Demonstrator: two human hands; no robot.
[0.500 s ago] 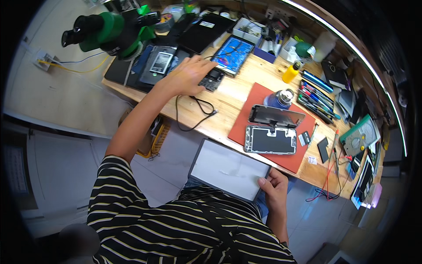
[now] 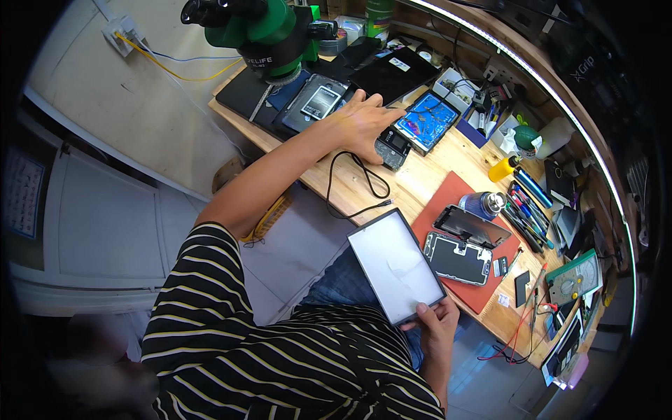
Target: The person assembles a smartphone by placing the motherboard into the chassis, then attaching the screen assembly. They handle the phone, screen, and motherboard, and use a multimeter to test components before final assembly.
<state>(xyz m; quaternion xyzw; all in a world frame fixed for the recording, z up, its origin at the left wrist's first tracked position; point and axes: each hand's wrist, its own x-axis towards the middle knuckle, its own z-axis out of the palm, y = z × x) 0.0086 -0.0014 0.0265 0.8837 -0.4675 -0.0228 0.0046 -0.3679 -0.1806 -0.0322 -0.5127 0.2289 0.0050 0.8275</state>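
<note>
My left hand (image 2: 362, 124) reaches out over the wooden bench (image 2: 420, 183), fingers spread, resting on a small dark device (image 2: 393, 147) with a black cable (image 2: 357, 183) looping from it. A blue circuit board (image 2: 427, 120) lies just right of that hand. My right hand (image 2: 435, 323) holds the lower corner of a flat white panel with a dark frame (image 2: 395, 264) over my lap. On the red mat (image 2: 455, 231) lie an opened phone body (image 2: 459, 257) and a dark phone screen (image 2: 470, 225), to the right of the panel.
A green microscope (image 2: 269, 28) stands at the bench's far left over dark pads and a phone (image 2: 320, 101). A black tablet (image 2: 395, 73), a yellow bottle (image 2: 504, 168), a metal can (image 2: 483, 204), pens and tools (image 2: 528, 203) crowd the back and right side.
The view has shifted and tilted. My left hand stays on the small device. The white panel in my right hand now stands more upright and closer to the bench edge.
</note>
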